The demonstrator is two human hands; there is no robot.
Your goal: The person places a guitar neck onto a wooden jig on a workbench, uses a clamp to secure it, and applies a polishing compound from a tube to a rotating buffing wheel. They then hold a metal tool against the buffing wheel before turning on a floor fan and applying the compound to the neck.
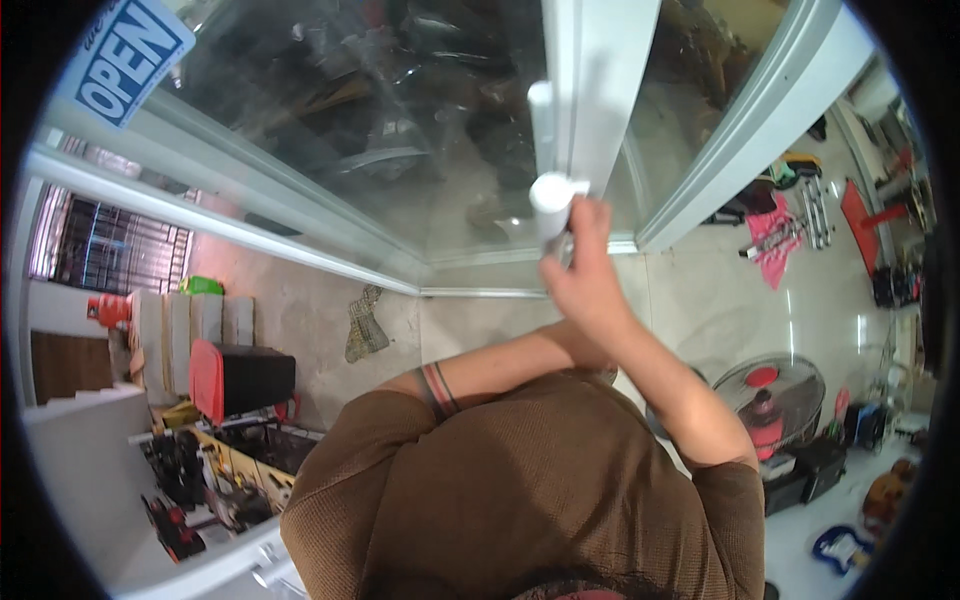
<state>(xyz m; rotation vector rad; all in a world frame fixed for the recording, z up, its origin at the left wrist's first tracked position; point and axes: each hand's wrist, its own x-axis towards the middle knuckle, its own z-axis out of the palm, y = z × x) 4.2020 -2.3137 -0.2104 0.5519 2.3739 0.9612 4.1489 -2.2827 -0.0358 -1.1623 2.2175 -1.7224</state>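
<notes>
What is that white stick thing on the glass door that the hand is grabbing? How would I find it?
Find the big glass door with the pale grey frame at the top middle. On that frame is a white tube-shaped door handle, standing upright. It is the only thing the right hand grips, just below its rounded end.
</notes>
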